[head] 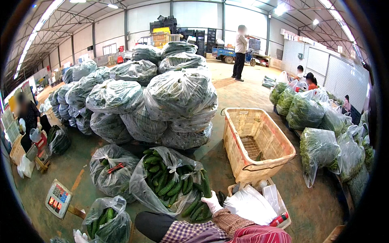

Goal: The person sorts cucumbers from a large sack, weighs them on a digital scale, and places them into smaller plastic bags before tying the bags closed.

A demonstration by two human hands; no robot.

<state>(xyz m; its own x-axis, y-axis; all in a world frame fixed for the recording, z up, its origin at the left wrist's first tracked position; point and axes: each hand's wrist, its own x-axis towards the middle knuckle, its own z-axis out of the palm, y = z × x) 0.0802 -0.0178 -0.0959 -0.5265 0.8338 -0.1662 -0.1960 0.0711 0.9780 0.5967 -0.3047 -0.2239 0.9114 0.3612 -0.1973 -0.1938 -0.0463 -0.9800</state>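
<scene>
My right hand [212, 203], in a white glove, is closed around the lower end of a cucumber [205, 183] that stands nearly upright. Just below it lie several loose cucumbers [199, 210]. Beside them a large clear plastic bag [141, 186] gapes, full of cucumbers [166, 179]. At the bottom left edge my left hand [80, 237], also gloved in white, is at a smaller plastic bag [121, 209] with cucumbers inside; its fingers are partly cut off, so its grip is unclear. Red-handled scissors [116, 168] rest on a tied bag [100, 179] of cucumbers.
A worn plastic crate [240, 152] stands ahead right, beside a tray [285, 209] holding white plastic bags [250, 204] and a red bottle [279, 219]. A digital scale display [58, 199] is at left. Stacked bags [179, 94] rise ahead. Other people are farther off.
</scene>
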